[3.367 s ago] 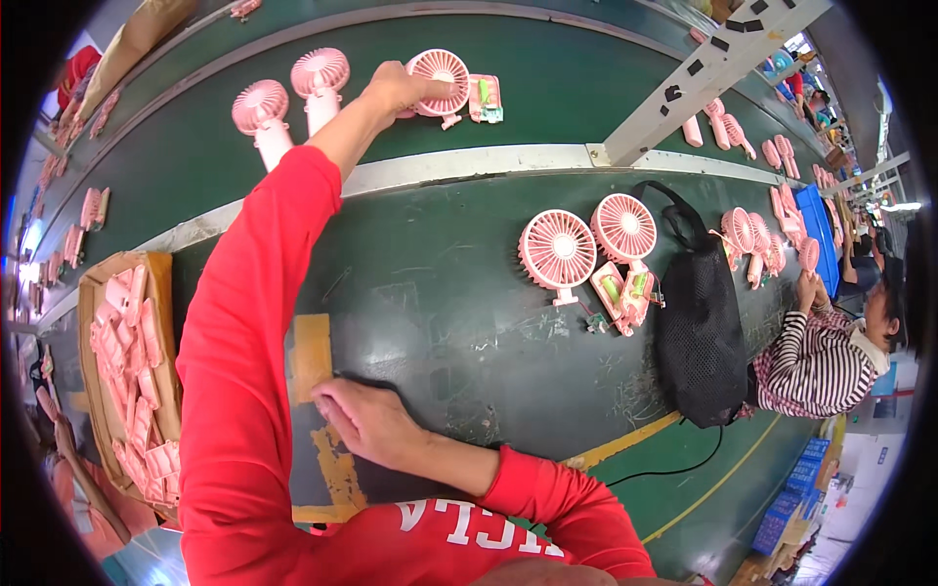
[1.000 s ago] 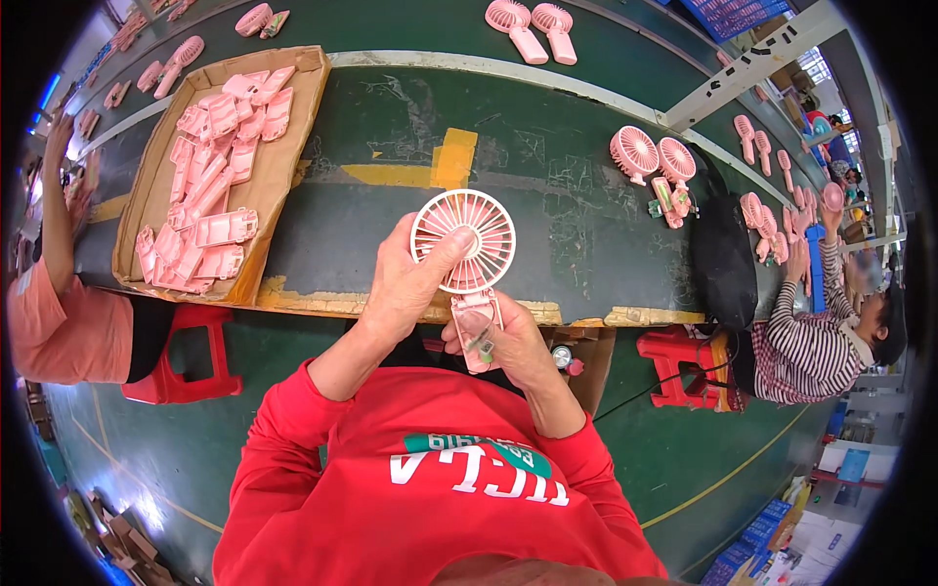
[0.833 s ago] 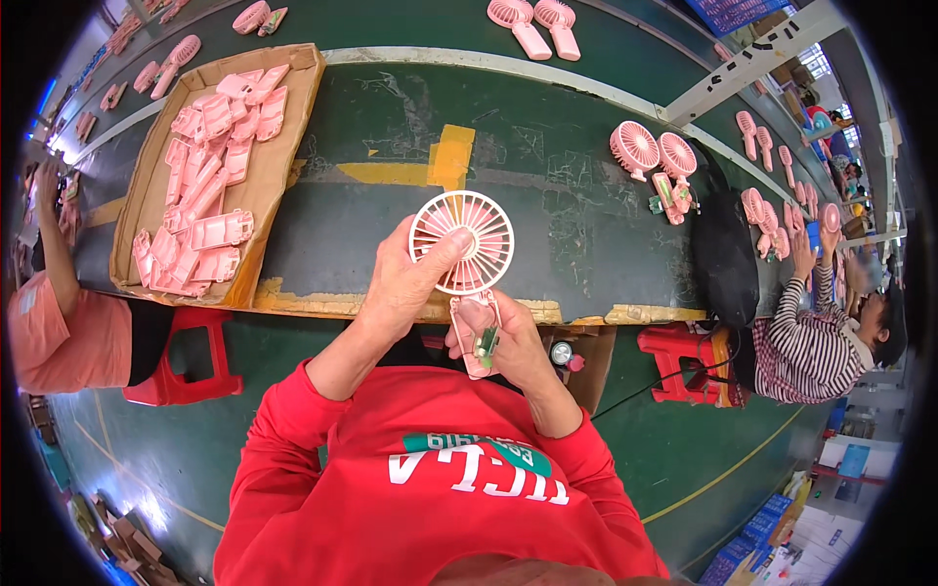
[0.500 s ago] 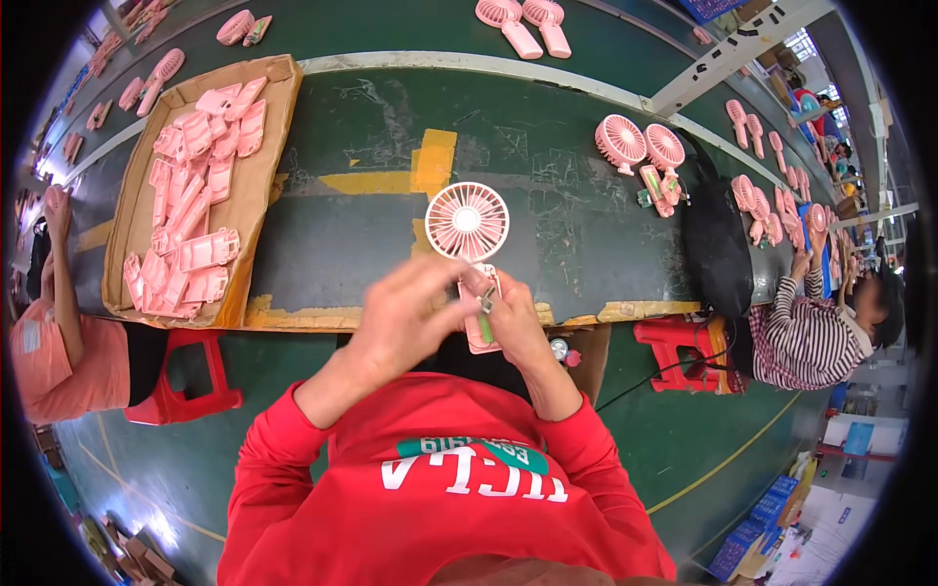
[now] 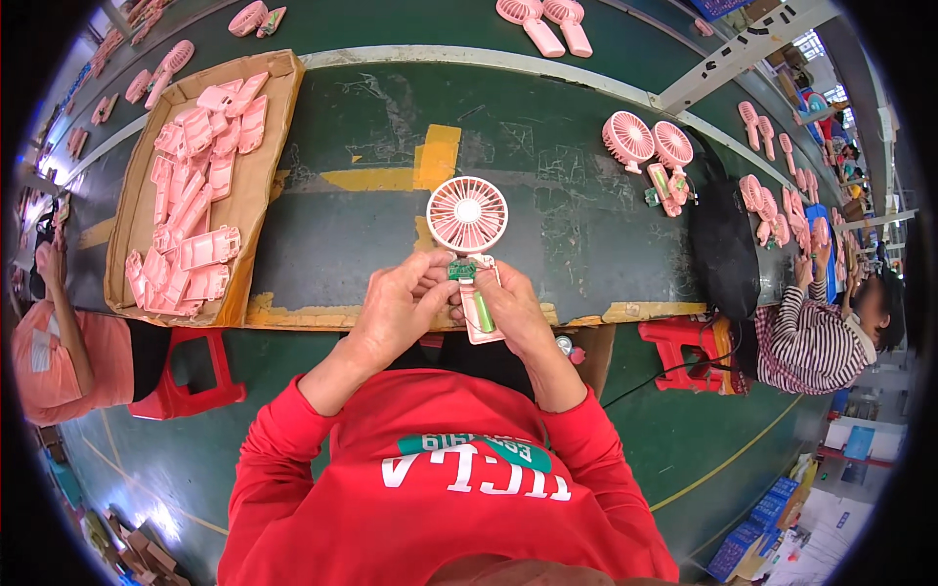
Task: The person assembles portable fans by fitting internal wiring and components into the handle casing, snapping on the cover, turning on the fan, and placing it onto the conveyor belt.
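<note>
A pink handheld fan (image 5: 467, 214) lies at the table's near edge, its round grille away from me and its opened handle toward me. Inside the handle shows a green battery (image 5: 483, 311). My left hand (image 5: 403, 305) pinches a small green circuit board (image 5: 461, 270) at the top of the handle, fingers closed on its left edge. From the right, my right hand (image 5: 512, 309) grips the fan's handle, with the thumb near the board. Wires by the board are too small to make out.
On the left stands a cardboard tray (image 5: 276, 127) full of pink handle shells (image 5: 208, 248). Two opened fans (image 5: 628, 139) lie to the right, beside a black bag (image 5: 723, 244). Beyond a pale rail, more fans (image 5: 532, 21) lie on a green conveyor. People sit on both sides.
My left hand has come down and left from over the handle, and the green circuit board and battery now show plainly. The fan stays in nearly the same place.
</note>
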Available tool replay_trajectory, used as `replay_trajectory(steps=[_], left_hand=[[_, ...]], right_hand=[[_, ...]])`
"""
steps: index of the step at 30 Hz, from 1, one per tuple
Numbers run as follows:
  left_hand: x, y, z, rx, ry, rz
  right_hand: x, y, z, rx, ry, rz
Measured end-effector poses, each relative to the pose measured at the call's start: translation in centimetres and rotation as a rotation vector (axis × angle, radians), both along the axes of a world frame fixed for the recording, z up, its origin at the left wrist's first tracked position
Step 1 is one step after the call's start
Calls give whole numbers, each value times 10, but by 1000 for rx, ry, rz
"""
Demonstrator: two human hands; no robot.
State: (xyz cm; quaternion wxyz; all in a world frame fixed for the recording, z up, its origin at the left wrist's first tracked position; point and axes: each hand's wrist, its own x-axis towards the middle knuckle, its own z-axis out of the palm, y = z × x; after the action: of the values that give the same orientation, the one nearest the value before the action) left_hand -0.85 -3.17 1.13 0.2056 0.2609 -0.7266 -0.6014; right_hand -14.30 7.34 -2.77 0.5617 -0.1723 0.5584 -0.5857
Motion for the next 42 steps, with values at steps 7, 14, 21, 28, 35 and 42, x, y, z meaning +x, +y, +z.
replay_trajectory(steps=[7,14,21,28,35,42], left_hand=[[-1,0,-5,-354,-54,0],[-4,0,-13,-612,1,-9],[-5,-3,-10,-655,-21,32],[-5,-1,-7,-555,-32,-32],[-7,0,-13,-474,-74,-54],[-8,0,-16,-557,-74,-49]], right_hand=[[-1,3,14,19,-87,27],[-2,5,10,-24,-63,56],[-5,9,15,-34,-333,-78],[-6,5,16,20,-302,-62],[-7,8,14,8,-320,-85],[-6,7,13,-56,-351,-60]])
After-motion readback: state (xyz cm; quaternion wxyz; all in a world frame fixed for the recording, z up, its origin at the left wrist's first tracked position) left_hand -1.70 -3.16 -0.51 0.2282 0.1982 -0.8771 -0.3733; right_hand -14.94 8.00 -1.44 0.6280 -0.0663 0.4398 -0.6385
